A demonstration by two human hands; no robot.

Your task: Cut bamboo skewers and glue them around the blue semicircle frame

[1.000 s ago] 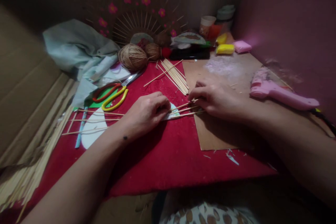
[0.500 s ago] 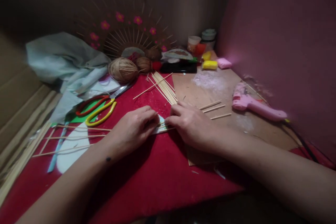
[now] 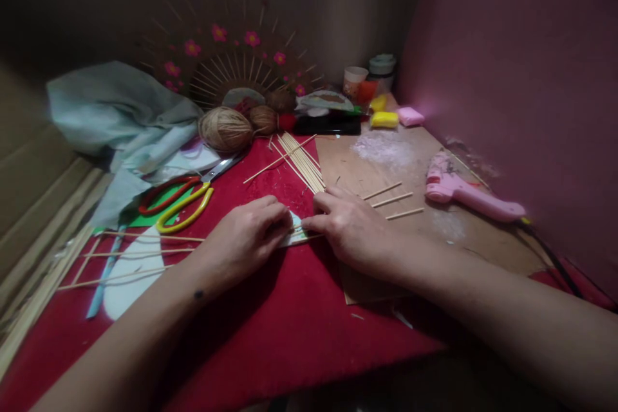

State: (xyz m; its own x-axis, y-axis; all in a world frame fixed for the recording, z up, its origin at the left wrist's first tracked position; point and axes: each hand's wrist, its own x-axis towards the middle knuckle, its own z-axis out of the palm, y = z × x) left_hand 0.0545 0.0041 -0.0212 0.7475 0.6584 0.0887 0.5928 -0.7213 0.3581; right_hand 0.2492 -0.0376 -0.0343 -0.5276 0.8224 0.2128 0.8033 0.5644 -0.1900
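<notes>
My left hand [image 3: 246, 237] and my right hand [image 3: 348, 226] meet at the middle of the red cloth [image 3: 290, 328], fingers curled and pinched. Between them lies a small pale paper piece [image 3: 295, 236] with thin wooden sticks across it; both hands press or pinch it. What exactly each finger grips is hidden. Three short sticks [image 3: 393, 201] lie on the brown cardboard sheet [image 3: 386, 174] just right of my right hand. A bundle of long skewers [image 3: 302, 158] lies just beyond my hands.
Yellow and red scissors [image 3: 181, 203] and a white paper shape with sticks [image 3: 132, 267] lie left. Twine balls [image 3: 225, 129], a grey cloth [image 3: 120, 116] and a stick fan with pink flowers [image 3: 236, 58] sit behind. A pink glue gun [image 3: 466, 193] lies right by the pink wall.
My right hand has slid left along the sticks to meet my left hand, leaving three short sticks on the cardboard. The view has tilted up. Little moved in the last half second.
</notes>
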